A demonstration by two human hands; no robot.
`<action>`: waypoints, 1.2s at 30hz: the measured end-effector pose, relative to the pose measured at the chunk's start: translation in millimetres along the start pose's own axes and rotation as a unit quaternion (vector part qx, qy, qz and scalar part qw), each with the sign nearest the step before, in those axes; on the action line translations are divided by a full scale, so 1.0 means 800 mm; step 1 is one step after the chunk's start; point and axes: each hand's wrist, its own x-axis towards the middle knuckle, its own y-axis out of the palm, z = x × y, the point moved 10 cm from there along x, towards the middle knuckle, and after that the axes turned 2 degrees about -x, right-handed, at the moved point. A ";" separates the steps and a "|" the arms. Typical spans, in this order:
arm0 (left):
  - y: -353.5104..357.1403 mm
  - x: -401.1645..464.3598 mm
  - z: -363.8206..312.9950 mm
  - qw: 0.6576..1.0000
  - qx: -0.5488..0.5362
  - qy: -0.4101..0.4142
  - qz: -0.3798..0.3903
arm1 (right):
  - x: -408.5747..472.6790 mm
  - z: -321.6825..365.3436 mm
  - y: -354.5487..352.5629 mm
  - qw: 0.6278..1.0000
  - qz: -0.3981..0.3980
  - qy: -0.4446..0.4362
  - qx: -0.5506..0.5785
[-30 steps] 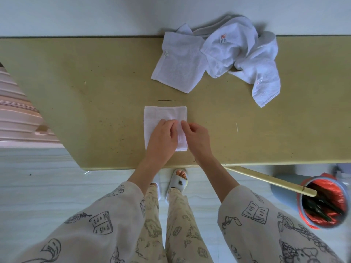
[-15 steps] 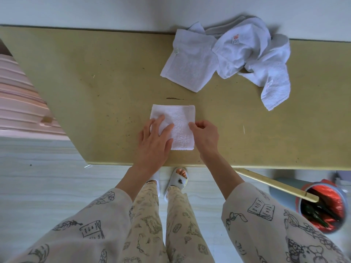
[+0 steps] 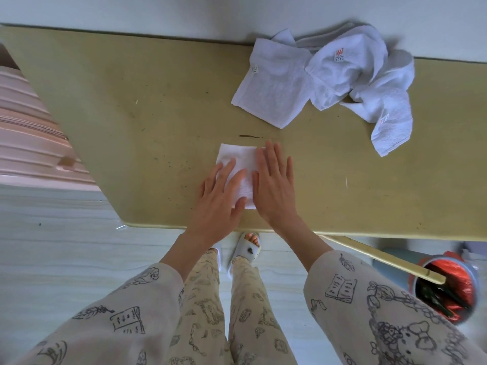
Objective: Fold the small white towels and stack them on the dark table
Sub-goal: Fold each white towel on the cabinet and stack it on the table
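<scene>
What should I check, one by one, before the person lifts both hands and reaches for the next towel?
1. Folded towel lies flat on the table: ok.
2. Left hand flat on it, fingers straight: ok.
3. Right hand flat on its right edge: ok.
4. Folded edges line up: cannot tell, hands cover them.
5. Unfolded towels wait at the far edge, apart from the folded one: ok.
6. Stack begun: not ok, only one folded towel.

a red-lined bin [image 3: 448,288] on the pale floor [image 3: 52,246] and pink slatted furniture [image 3: 29,143] at left.
</scene>
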 end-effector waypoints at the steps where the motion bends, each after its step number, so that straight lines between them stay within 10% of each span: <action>1: -0.005 -0.006 0.004 1.000 -0.022 -0.005 -0.005 | 0.001 -0.001 0.008 1.000 0.007 -0.003 -0.010; 20: 0.004 -0.008 0.030 0.995 0.048 -0.049 -0.071 | 0.000 -0.008 0.026 0.997 -0.014 0.002 -0.070; 36: -0.024 0.010 0.106 0.981 0.088 -0.051 0.166 | 0.001 -0.005 0.022 0.997 -0.001 0.014 -0.082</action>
